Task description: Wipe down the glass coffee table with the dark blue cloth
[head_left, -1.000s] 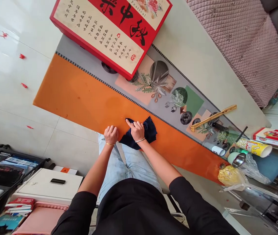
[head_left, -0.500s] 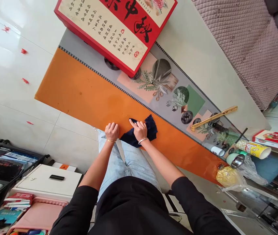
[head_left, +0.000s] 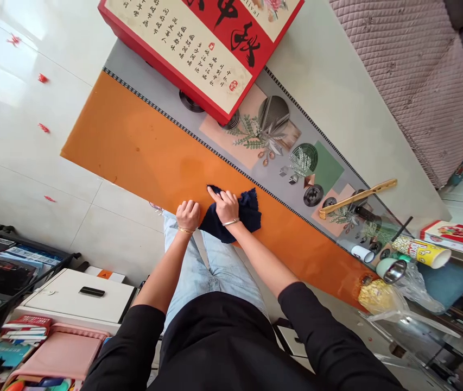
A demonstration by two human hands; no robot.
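Observation:
My right hand (head_left: pixel 227 207) presses a dark blue cloth (head_left: pixel 251 213) onto the orange table covering (head_left: pixel 158 157). Its index finger points forward on the cloth while the other fingers curl over it. Part of the cloth spreads out to the right of the hand and hangs at the near edge. To its left, my left hand (head_left: pixel 188 215) rests as a closed fist on the table's near edge, apart from the cloth. Nothing shows in that fist.
A large red gift box (head_left: pixel 190 60) stands on the far side of the table. To the right lie a wooden back scratcher (head_left: pixel 359 199), a white cup (head_left: pixel 362 252), a popcorn tub (head_left: pixel 426 252) and a bag of yellow snacks (head_left: pixel 378 295). A white cabinet (head_left: pixel 78 296) stands at lower left.
My right hand has slid slightly forward and left, and the cloth's front edge has moved with it. My left hand stays at the table edge. The view has shifted a little.

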